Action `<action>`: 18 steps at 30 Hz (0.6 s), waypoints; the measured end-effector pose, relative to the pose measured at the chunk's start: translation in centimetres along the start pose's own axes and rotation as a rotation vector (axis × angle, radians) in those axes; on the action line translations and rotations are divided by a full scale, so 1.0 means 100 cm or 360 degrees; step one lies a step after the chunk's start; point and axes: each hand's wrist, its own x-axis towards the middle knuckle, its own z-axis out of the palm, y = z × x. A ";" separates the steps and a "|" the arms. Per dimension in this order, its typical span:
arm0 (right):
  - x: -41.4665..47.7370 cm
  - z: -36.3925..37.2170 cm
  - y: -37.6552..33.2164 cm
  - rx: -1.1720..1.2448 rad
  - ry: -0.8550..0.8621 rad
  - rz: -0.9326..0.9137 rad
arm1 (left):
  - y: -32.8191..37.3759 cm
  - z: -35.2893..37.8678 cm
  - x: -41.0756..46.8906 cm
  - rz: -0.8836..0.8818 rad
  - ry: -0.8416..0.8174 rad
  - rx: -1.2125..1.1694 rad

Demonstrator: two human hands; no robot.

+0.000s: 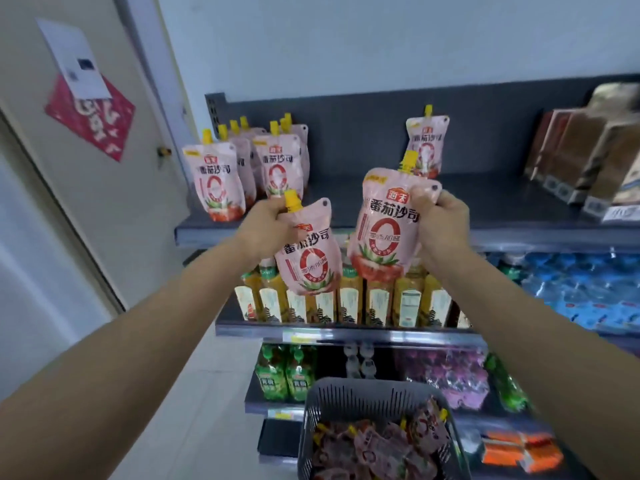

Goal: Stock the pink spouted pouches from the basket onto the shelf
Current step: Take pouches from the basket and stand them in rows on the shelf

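My left hand (268, 225) grips a pink spouted pouch (308, 258) by its top, beside the yellow cap. My right hand (441, 225) holds a second pink pouch (384, 230) by its upper right corner. Both pouches hang upright in front of the dark top shelf (485, 206). Several pink pouches (242, 168) stand in rows at the shelf's left end, and one lone pouch (426, 147) stands against the back panel near the middle. A dark grey basket (346, 396) below holds several more pouches lying flat.
Brown boxes (581, 157) fill the top shelf's right end. Yellow drink bottles (349, 299) line the shelf below, with blue packs (581, 289) to their right. Green bottles (285, 372) and purple packs (446, 375) sit lower. A door (86, 168) stands at left.
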 end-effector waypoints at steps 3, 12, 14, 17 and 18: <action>0.010 0.018 -0.017 0.0038 -0.0008 -0.0056 | 0.014 -0.027 0.012 0.0027 0.0129 -0.0033; 0.052 0.065 -0.034 0.0025 0.0010 -0.0142 | 0.020 -0.098 0.085 0.0265 0.0139 -0.0011; 0.065 0.076 -0.032 -0.0018 0.0019 -0.0173 | 0.015 -0.105 0.105 0.0280 0.0053 0.0027; 0.082 0.089 -0.026 -0.0058 0.0061 -0.0170 | 0.007 -0.105 0.129 0.0317 -0.0029 0.0071; 0.087 0.093 -0.024 -0.0061 0.0069 -0.0164 | 0.003 -0.105 0.136 0.0335 -0.0048 0.0071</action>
